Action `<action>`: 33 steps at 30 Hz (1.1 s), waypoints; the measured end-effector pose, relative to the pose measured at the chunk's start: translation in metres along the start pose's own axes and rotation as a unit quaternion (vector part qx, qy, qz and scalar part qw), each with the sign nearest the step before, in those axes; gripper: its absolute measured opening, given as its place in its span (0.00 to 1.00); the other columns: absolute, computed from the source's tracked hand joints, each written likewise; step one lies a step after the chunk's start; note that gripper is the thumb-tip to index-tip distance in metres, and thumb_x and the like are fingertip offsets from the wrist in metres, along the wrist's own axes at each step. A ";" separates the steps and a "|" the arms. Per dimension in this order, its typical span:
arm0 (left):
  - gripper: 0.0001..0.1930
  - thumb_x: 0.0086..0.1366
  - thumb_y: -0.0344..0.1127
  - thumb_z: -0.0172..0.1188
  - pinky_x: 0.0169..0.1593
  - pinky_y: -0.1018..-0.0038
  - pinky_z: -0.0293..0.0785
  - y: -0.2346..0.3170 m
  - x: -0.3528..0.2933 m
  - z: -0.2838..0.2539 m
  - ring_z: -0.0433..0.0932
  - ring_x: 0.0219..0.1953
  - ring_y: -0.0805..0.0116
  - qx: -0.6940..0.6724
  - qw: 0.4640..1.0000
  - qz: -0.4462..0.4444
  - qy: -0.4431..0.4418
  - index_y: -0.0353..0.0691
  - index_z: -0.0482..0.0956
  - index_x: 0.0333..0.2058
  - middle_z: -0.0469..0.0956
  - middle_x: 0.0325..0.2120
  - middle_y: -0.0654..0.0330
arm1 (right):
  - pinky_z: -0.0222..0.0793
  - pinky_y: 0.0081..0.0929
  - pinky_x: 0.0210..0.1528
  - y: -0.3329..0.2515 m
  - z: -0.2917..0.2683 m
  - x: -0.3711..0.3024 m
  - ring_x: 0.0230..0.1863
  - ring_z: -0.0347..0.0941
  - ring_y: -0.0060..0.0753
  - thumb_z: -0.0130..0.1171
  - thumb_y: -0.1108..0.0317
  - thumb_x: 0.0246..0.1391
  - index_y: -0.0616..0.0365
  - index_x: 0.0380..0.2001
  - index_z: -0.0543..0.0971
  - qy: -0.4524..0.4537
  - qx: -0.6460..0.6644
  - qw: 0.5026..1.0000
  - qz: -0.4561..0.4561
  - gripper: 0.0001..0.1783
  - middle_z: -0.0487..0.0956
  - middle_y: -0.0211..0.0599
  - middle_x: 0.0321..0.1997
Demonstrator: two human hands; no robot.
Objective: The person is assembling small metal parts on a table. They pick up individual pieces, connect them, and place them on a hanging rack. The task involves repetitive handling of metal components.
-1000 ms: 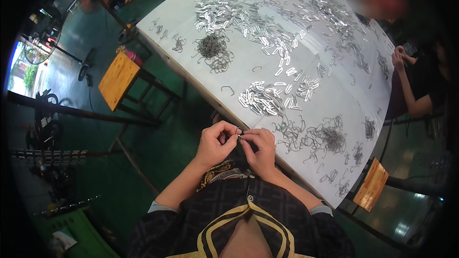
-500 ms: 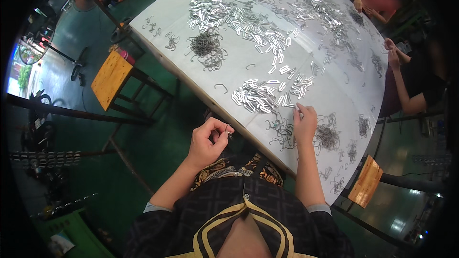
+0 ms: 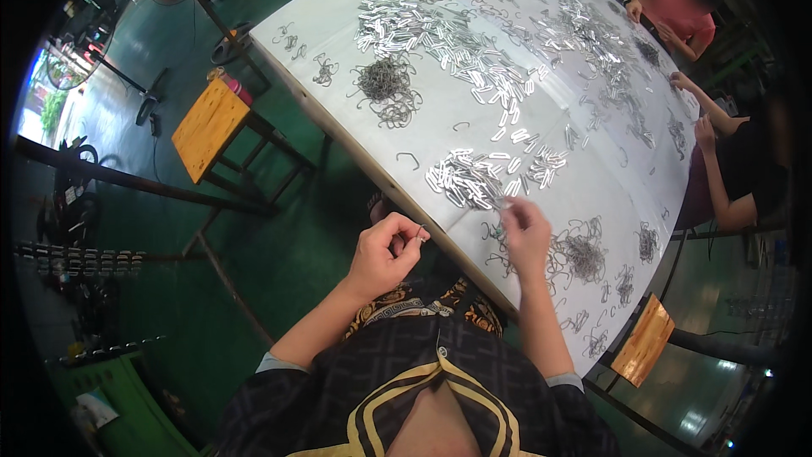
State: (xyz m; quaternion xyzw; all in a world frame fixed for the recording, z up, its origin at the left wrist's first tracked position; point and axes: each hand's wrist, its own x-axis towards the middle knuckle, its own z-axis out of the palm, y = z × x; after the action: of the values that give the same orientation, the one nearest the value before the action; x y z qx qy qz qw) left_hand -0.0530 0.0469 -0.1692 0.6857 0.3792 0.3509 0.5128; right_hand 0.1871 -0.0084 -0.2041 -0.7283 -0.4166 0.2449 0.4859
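**Small metal piece (image 3: 422,234), pinched**

The left hand (image 3: 389,247) is pinching it beside the surface (image 3: 584,173), seemingly for steadiness. The right hand (image 3: 528,241), too blurred to tell its grip, is hovering by metal links (image 3: 463,180), likely heaped for reach.

White tabletop (image 3: 592,186), silvery links (image 3: 463,179), grey hooks (image 3: 584,258), green floor (image 3: 288,275), yellow-and-black striped collar (image 3: 393,388)

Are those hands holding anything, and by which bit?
The left hand pinches a small metal piece; by which part is too small to tell. Whether the right hand holds anything, blur hides.
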 end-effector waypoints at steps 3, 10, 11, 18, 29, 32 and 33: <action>0.03 0.58 0.22 0.57 0.26 0.84 0.66 0.000 0.000 0.008 0.70 0.21 0.85 0.001 1.000 0.013 -0.004 0.34 0.75 0.32 0.82 0.31 0.62 | 0.71 0.19 0.33 -0.032 0.023 -0.026 0.29 0.75 0.18 0.62 0.74 0.53 0.64 0.38 0.80 -0.129 0.216 0.963 0.094 0.09 0.81 0.31 0.30; 0.05 0.57 0.24 0.59 0.26 0.83 0.65 0.002 -0.002 0.015 0.69 0.21 0.83 0.042 0.998 0.033 0.019 0.35 0.77 0.33 0.79 0.25 0.65 | 0.72 0.17 0.35 -0.049 0.038 -0.031 0.30 0.77 0.19 0.63 0.73 0.52 0.68 0.34 0.81 -0.139 0.204 0.967 0.063 0.08 0.82 0.34 0.28; 0.05 0.57 0.24 0.59 0.25 0.83 0.65 0.002 -0.002 0.015 0.69 0.21 0.83 0.046 0.998 0.035 0.021 0.35 0.77 0.33 0.78 0.25 0.66 | 0.72 0.17 0.36 -0.050 0.039 -0.031 0.30 0.78 0.19 0.63 0.73 0.52 0.68 0.34 0.81 -0.136 0.193 0.970 0.055 0.08 0.83 0.35 0.28; 0.05 0.56 0.24 0.60 0.24 0.81 0.64 -0.003 -0.004 0.018 0.68 0.20 0.80 0.067 0.997 0.040 0.011 0.36 0.76 0.32 0.75 0.25 0.63 | 0.73 0.19 0.39 -0.053 0.040 -0.037 0.34 0.80 0.23 0.62 0.73 0.52 0.68 0.34 0.81 -0.139 0.214 0.965 0.067 0.08 0.84 0.37 0.31; 0.06 0.54 0.26 0.61 0.30 0.65 0.70 -0.007 -0.003 0.013 0.74 0.26 0.57 0.156 0.983 0.093 -0.016 0.37 0.72 0.29 0.72 0.22 0.55 | 0.72 0.21 0.44 -0.047 0.051 -0.046 0.38 0.78 0.24 0.61 0.76 0.54 0.68 0.35 0.80 -0.119 0.201 0.972 0.011 0.06 0.82 0.36 0.34; 0.06 0.53 0.26 0.61 0.30 0.65 0.71 -0.008 -0.003 0.014 0.74 0.26 0.57 0.171 0.979 0.109 -0.005 0.37 0.73 0.29 0.72 0.22 0.55 | 0.72 0.20 0.43 -0.049 0.053 -0.046 0.37 0.78 0.24 0.61 0.77 0.54 0.67 0.34 0.80 -0.109 0.174 0.979 -0.014 0.06 0.82 0.37 0.34; 0.06 0.53 0.26 0.61 0.30 0.66 0.71 -0.009 -0.002 0.013 0.74 0.26 0.58 0.169 0.979 0.112 -0.015 0.37 0.74 0.29 0.73 0.23 0.56 | 0.72 0.20 0.43 -0.048 0.054 -0.047 0.37 0.78 0.24 0.61 0.77 0.53 0.67 0.34 0.80 -0.107 0.168 0.980 -0.012 0.05 0.82 0.37 0.34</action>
State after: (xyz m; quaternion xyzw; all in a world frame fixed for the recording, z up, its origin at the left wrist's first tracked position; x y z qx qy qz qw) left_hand -0.0439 0.0408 -0.1812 0.8058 0.3462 0.3262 0.3527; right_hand 0.1037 -0.0121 -0.1841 -0.6007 -0.4279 0.3823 0.5567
